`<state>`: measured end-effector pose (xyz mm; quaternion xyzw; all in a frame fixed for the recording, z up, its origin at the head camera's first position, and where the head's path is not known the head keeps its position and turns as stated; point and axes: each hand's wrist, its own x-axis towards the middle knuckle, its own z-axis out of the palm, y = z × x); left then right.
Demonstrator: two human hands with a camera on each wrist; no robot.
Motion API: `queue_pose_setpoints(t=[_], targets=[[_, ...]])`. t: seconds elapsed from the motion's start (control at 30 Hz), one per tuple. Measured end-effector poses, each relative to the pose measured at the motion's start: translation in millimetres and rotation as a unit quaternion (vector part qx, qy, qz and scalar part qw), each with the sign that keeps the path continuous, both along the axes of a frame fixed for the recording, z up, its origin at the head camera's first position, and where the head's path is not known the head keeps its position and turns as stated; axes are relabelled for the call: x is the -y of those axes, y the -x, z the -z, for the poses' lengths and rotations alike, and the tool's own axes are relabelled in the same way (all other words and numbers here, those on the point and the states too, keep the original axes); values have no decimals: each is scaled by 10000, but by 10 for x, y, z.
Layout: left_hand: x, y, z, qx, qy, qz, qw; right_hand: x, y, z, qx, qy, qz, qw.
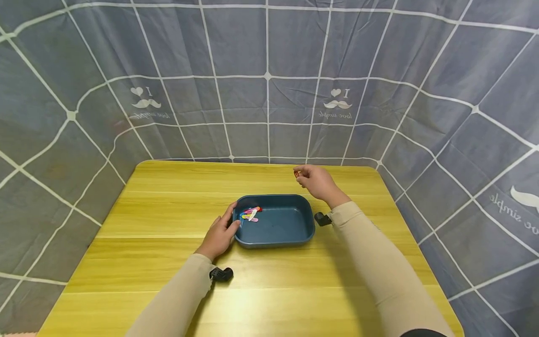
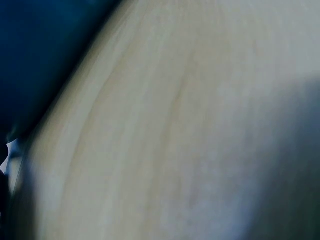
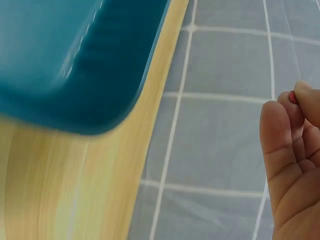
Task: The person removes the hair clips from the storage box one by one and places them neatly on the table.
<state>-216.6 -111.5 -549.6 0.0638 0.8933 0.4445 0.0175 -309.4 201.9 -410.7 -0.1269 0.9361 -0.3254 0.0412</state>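
Observation:
A dark blue plastic tray (image 1: 275, 244) stands on the table, and several colourful small hair clips (image 1: 251, 214) lie at its left end. At the tray's left side, my left hand (image 1: 217, 236) holds the rim, with the thumb over the edge and the fingers along the outside. My right hand (image 1: 317, 181) is raised beyond the tray's far right corner and pinches a small red clip (image 3: 293, 97) between thumb and fingertip. Most of that clip is hidden by the fingers. In the left wrist view the tray (image 2: 45, 55) fills the upper left corner; the hand is barely visible.
The yellow wood-grain table (image 1: 168, 210) ends at a grey curtain (image 1: 244, 100) with white grid lines, which hangs at the back and both sides. A black wrist camera (image 1: 222, 274) sits at the left cuff, another black camera (image 1: 322, 219) at the right cuff.

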Motion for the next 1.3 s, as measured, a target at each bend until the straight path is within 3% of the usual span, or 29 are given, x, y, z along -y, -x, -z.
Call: queue_pose_setpoints(t=[0.53,0.9,1.2,1.3], targets=[[0,14,-9,-8,-8,1,10000,-611,78,204,47,110,523,9986],[10,8,4,14,-8,45,10000,-714,74,508,458,230,595,9969],[5,3,-15,95,59,-17,9999,-748,65,778,690,-32,589,9959],[1,3,-21,101,42,7,9999,-749,57,857,873,146,602,9943]])
